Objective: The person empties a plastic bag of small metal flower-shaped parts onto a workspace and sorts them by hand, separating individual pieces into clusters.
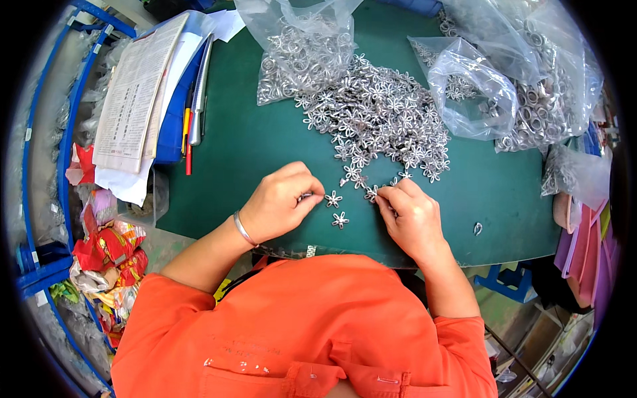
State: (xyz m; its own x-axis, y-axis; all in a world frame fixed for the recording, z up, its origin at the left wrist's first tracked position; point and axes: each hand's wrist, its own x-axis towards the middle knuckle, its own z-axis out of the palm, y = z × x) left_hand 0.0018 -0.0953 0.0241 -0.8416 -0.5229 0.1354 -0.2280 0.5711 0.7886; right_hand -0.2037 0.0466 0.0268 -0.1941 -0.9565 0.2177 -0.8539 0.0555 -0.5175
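My left hand (282, 202), with a silver bangle (244, 229) on its wrist, is closed in a pinch over the green tabletop. A bit of silver metal shows between its curled fingers. Just right of its fingertips lie a flower-shaped metal piece (333, 198) and, nearer me, a second flower piece (340, 219). My right hand (413, 215) is closed too, thumb and forefinger on a silver flower-shaped piece (371, 194) at the table surface. Beyond both hands spreads a large heap of flower-shaped metal pieces (391, 113), its near edge close to my right fingers.
A clear bag (305, 53) of metal parts stands behind the heap. More plastic bags (537, 99) of rings lie at the far right. Papers (136, 93), a blue bin and pens (188, 132) sit at left. One loose metal bit (478, 229) lies right of my right hand.
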